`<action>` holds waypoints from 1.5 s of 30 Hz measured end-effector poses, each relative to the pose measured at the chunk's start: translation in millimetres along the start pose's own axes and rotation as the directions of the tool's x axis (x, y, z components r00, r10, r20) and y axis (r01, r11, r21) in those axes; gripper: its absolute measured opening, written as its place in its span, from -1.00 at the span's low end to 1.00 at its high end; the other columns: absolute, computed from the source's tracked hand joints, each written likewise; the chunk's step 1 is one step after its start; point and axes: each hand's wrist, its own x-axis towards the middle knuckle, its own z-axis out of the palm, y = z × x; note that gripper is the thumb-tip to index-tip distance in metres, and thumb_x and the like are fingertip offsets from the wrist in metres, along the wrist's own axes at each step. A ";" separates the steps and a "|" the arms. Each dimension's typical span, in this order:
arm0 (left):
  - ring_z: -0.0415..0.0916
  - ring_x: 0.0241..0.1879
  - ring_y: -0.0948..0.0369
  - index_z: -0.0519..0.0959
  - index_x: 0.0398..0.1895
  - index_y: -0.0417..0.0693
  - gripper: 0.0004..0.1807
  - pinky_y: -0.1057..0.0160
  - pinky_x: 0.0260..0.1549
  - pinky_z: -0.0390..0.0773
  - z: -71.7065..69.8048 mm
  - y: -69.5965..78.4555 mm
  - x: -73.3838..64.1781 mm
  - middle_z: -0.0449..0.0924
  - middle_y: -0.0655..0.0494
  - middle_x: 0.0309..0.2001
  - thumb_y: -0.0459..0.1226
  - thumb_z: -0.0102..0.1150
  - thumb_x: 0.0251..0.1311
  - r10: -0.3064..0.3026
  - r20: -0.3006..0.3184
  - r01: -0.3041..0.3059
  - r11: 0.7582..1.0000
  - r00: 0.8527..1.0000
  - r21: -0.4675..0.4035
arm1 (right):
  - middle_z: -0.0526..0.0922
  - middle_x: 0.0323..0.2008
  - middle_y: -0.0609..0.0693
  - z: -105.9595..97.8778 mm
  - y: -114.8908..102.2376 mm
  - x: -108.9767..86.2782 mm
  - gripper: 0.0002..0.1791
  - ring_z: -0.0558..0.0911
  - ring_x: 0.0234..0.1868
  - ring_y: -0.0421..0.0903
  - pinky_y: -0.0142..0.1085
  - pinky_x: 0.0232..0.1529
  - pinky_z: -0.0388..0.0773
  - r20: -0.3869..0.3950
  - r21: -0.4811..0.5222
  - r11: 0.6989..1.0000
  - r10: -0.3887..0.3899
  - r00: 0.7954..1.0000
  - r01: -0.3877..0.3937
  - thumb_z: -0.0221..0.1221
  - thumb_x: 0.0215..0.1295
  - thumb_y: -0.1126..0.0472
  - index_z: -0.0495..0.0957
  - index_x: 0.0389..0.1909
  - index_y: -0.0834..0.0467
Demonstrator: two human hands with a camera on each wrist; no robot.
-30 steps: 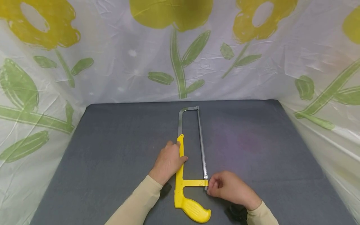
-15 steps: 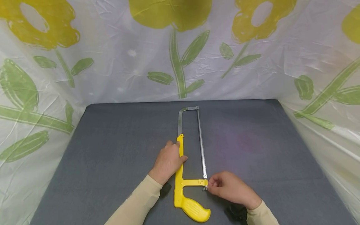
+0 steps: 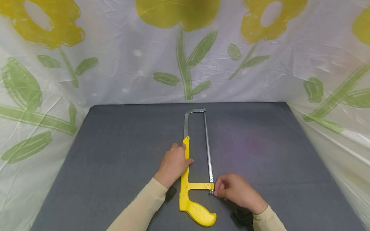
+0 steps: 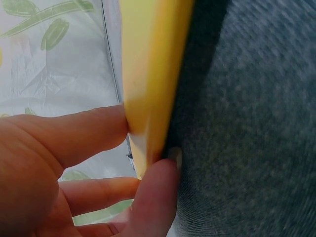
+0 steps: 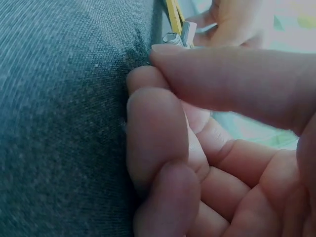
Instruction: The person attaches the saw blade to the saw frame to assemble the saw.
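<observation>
A hacksaw [image 3: 184,179] with a yellow frame and handle lies flat on the dark grey cloth, its handle toward me. Its blade [image 3: 207,147] runs along the right side. My left hand [image 3: 172,164] grips the yellow frame bar, thumb on one side and fingers on the other; the bar [image 4: 153,74] fills the left wrist view. At the near end of the blade, my right hand [image 3: 239,191] has its thumb and curled fingers at the small metal wing nut [image 3: 211,192]. In the right wrist view, the wing nut [image 5: 180,37] shows just past the thumb tip, partly hidden.
Grey cloth [image 3: 130,138] covers the table. White sheeting with yellow flowers and green leaves [image 3: 121,70] hangs behind and on both sides. Dark wrist gear [image 3: 244,216] sits under the right wrist.
My right fingers shift slightly around the wing nut, whose wings show at a different angle. The left hand keeps its grip, and the hacksaw stays in place.
</observation>
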 end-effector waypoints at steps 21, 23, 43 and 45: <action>0.51 -0.39 0.14 0.57 0.45 -0.23 -0.22 0.23 -0.39 0.65 -0.8 0.9 -0.2 0.61 -0.19 0.00 -0.13 0.62 0.21 -0.029 0.011 0.030 1.000 1.000 -0.004 | 0.42 -0.70 -0.24 5.4 -9.6 0.3 -0.56 0.36 -0.63 -0.24 -0.38 -0.58 0.22 -0.078 -0.127 0.988 0.082 0.994 -0.091 0.51 0.20 -0.23 0.61 -0.62 -0.06; 0.51 -0.39 0.14 0.56 0.46 -0.22 -0.22 0.24 -0.39 0.64 -0.3 1.2 -0.1 0.61 -0.19 0.01 -0.13 0.62 0.21 -0.033 0.013 0.033 0.999 0.999 -0.003 | 0.43 -0.70 -0.23 5.2 -9.3 0.7 -0.57 0.37 -0.63 -0.23 -0.37 -0.59 0.22 -0.072 -0.119 0.988 0.095 0.993 -0.103 0.52 0.20 -0.21 0.62 -0.63 -0.06; 0.50 -0.44 0.12 0.56 0.45 -0.25 -0.23 0.21 -0.45 0.58 -2.6 0.9 0.4 0.63 -0.19 -0.06 -0.15 0.61 0.22 -0.006 0.003 0.006 1.000 1.000 0.011 | 0.49 -0.68 -0.24 5.8 -10.0 1.6 -0.63 0.40 -0.60 -0.23 -0.36 -0.56 0.25 -0.079 -0.133 0.984 0.105 0.991 -0.115 0.51 0.19 -0.15 0.63 -0.62 -0.08; 0.50 -0.44 0.12 0.56 0.45 -0.24 -0.24 0.21 -0.45 0.58 -3.2 1.6 0.1 0.63 -0.18 -0.07 -0.15 0.60 0.23 -0.010 0.005 0.010 1.000 1.000 0.008 | 0.53 -0.65 -0.24 4.7 -9.2 1.6 -0.67 0.41 -0.59 -0.24 -0.37 -0.55 0.27 -0.065 -0.126 0.987 0.093 0.994 -0.100 0.50 0.21 -0.12 0.65 -0.59 -0.08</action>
